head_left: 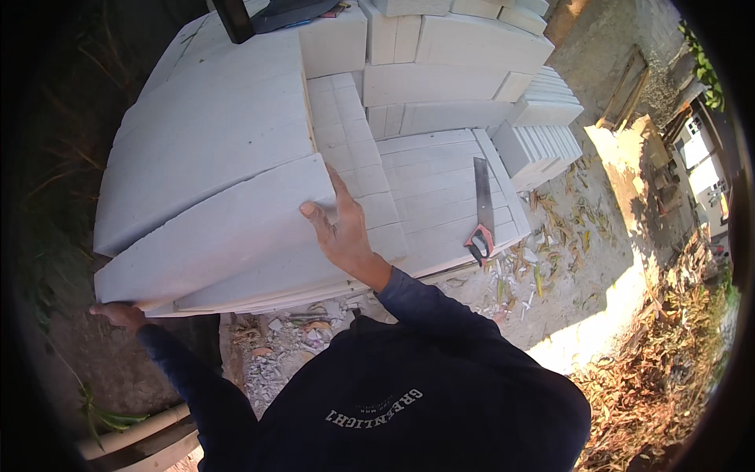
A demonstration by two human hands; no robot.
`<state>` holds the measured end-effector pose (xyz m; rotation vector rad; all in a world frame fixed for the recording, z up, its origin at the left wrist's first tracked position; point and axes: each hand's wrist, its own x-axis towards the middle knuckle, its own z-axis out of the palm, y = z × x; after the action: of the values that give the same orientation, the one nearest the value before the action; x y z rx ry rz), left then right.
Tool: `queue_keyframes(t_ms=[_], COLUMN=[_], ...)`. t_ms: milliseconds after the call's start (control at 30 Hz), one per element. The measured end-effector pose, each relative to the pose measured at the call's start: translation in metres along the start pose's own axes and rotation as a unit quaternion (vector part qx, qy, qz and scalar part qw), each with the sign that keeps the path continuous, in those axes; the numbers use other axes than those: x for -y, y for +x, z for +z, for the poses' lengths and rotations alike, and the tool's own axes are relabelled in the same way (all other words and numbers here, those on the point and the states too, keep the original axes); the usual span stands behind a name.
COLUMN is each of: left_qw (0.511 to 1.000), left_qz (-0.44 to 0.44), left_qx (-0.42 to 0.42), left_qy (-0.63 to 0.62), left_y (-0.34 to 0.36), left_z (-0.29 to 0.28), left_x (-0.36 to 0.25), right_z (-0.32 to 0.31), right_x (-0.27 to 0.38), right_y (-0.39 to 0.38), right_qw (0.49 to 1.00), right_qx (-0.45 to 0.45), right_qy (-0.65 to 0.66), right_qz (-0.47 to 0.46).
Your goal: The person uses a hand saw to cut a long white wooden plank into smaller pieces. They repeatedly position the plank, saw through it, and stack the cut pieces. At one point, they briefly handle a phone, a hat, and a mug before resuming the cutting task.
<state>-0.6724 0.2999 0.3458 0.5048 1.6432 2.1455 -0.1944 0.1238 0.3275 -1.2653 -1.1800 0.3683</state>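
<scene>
A long white block (204, 228) lies at the front left of the pile, beside a large white slab (204, 118). My right hand (342, 228) grips the block's right end, fingers over the edge and thumb on the near face. My left hand (118, 313) holds the block's lower left corner, its fingers partly hidden under it. Lower stepped white blocks (429, 181) lie to the right of my right hand. On them rests a hand saw (481, 208) with a red and black handle.
Stacked white blocks (456, 82) rise behind, with thinner pieces (539, 149) on the right. A dark post (232, 20) stands at the top left. Debris and dry leaves cover the ground (574, 236). A pipe (134, 433) runs at the lower left. Planks (621, 86) lean at the upper right.
</scene>
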Motion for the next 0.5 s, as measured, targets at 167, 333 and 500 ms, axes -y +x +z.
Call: queue_keyframes(t_ms=[167,333,500], left_qw=[0.979,0.985,0.984], left_qz=[-0.075,-0.012,0.062], left_qx=[-0.190,-0.164,-0.130], left_qy=[-0.003,0.056,0.101], left_y=[-0.055,-0.076,-0.076], left_z=[-0.071,-0.087,-0.100], left_x=[-0.025,-0.016,-0.013], right_z=[-0.010,-0.027,-0.010], right_x=[-0.005,-0.010,-0.012], right_y=[0.000,-0.002,0.021], right_qw=[0.998,0.996,0.988], right_qx=[0.005,-0.017,-0.061], right_qy=[0.022,0.063,0.136], right_qz=[-0.058,-0.066,-0.045])
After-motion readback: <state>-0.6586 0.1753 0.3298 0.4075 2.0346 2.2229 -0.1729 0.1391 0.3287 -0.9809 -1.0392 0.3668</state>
